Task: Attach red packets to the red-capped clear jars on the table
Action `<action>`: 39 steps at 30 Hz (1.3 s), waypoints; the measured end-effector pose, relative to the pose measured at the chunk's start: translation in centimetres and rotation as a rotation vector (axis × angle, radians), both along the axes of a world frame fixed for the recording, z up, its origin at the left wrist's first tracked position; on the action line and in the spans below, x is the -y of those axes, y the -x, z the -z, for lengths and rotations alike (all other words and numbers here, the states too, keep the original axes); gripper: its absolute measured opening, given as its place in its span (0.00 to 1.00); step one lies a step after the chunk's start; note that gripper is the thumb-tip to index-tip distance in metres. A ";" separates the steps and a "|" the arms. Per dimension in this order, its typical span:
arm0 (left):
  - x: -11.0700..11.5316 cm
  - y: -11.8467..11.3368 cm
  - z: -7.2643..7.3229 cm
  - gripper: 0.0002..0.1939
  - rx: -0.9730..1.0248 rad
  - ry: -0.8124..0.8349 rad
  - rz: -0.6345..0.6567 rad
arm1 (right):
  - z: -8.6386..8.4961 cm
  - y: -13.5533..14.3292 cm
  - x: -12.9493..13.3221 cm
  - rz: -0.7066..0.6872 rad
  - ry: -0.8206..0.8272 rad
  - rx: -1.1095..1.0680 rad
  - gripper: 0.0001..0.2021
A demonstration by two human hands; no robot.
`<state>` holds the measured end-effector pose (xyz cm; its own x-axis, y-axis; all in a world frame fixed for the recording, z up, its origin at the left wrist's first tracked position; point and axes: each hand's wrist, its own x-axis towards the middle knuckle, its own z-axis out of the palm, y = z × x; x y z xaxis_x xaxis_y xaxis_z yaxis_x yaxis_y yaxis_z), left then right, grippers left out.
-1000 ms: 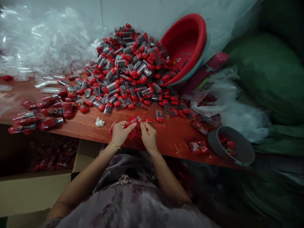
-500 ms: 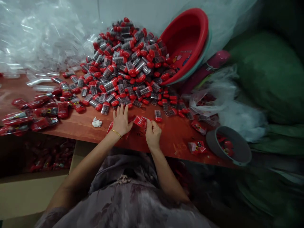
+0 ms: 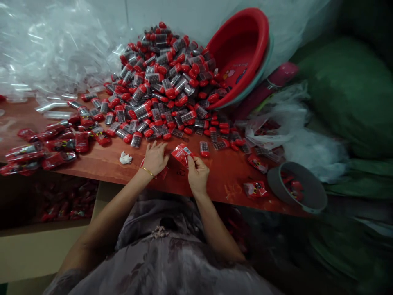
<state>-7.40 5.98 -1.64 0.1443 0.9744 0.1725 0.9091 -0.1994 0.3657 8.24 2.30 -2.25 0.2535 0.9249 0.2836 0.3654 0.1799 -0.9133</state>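
My right hand (image 3: pixel 198 175) pinches the corner of a small red printed plastic wrapper (image 3: pixel 181 155) with a white barcode patch, held just above the table. To its left, my left hand (image 3: pixel 155 159), with a gold bangle at the wrist, lies palm down with its fingers stretched out. Beneath that hand, more red wrappers (image 3: pixel 162 173) show at its edges; most of them is hidden. Beyond both hands rises a big heap of small clear tubes with red caps and dark contents (image 3: pixel 167 88). One such tube (image 3: pixel 204 149) stands apart, right of the held wrapper.
Red wrapped packs (image 3: pixel 58 145) lie at the left, near crumpled white tissue (image 3: pixel 125 158). Clear empty tubes (image 3: pixel 52 53) pile up behind. A tilted red basin (image 3: pixel 260 37), a grey bowl (image 3: pixel 313 196) and a plastic bag (image 3: pixel 276 123) are at the right. An open carton (image 3: pixel 46 241) sits below the table edge.
The wrapper in my right hand has tilted up and its barcode patch now shows. My left hand has drawn slightly back toward me, away from the wrapper.
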 end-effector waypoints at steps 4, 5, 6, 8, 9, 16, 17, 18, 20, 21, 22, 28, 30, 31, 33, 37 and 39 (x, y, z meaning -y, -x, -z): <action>0.5 0.0 -0.4 0.33 0.055 -0.091 0.079 | 0.3 0.0 -0.1 0.028 -0.021 -0.021 0.15; 0.5 0.1 -0.6 0.25 0.058 -0.104 0.128 | 0.3 0.0 -0.2 0.028 -0.022 -0.043 0.15; 0.6 0.1 -0.7 0.19 0.061 -0.112 0.165 | 0.4 0.1 -0.3 0.019 -0.016 -0.079 0.15; 0.8 0.1 -0.9 0.16 0.070 -0.123 0.173 | 0.4 0.3 -0.4 -0.009 0.010 -0.184 0.15; 0.9 0.0 -1.0 0.18 0.070 -0.131 0.153 | 0.4 0.5 -0.5 -0.020 0.023 -0.240 0.16; 1.0 -0.6 -0.5 0.17 -0.032 -0.097 0.133 | 0.9 1.1 -1.0 -0.048 0.071 -0.413 0.16; 1.0 -0.6 -0.5 0.18 -0.020 -0.091 0.112 | 0.9 1.1 -1.1 -0.044 0.078 -0.416 0.16; 1.0 -0.6 -0.5 0.18 0.011 -0.088 0.089 | 1.0 1.0 -1.2 -0.041 0.084 -0.418 0.16; 1.2 -0.6 -0.7 0.18 0.135 -0.093 0.019 | 1.1 0.9 -1.3 -0.039 0.094 -0.423 0.16; 1.3 -0.6 -0.9 0.19 0.230 -0.093 -0.026 | 1.1 0.9 -1.3 -0.035 0.099 -0.425 0.16; 1.4 -0.6 -1.1 0.19 0.352 -0.075 -0.064 | 1.1 0.9 -1.3 -0.031 0.102 -0.424 0.16; 2.1 -1.6 -1.5 0.22 1.215 0.334 -0.126 | 1.3 2.4 -1.0 -0.094 0.119 -0.354 0.17; 2.3 -1.9 -1.5 0.21 1.337 0.353 -0.183 | 1.3 2.7 -0.6 -0.131 0.116 -0.293 0.17; 2.5 -1.9 -1.5 0.20 1.367 0.337 -0.215 | 1.3 2.6 -0.4 -0.144 0.113 -0.245 0.18; 2.8 -1.7 -1.7 0.19 1.391 0.294 -0.268 | 1.1 1.8 0.0 -0.162 0.087 -0.096 0.18; 3.3 -0.6 -2.3 0.19 1.434 0.279 -0.328 | 0.7 -0.4 0.9 -0.138 0.059 0.442 0.15; 3.4 -0.4 -2.6 0.20 1.476 0.296 -0.355 | 0.6 -0.5 1.4 -0.135 0.160 0.725 0.15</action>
<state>-6.95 2.54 0.91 -0.2136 0.9444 -0.2501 -0.2999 0.1802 0.9368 8.77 0.95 -2.86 -0.0636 0.9786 0.1959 0.8689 0.1509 -0.4714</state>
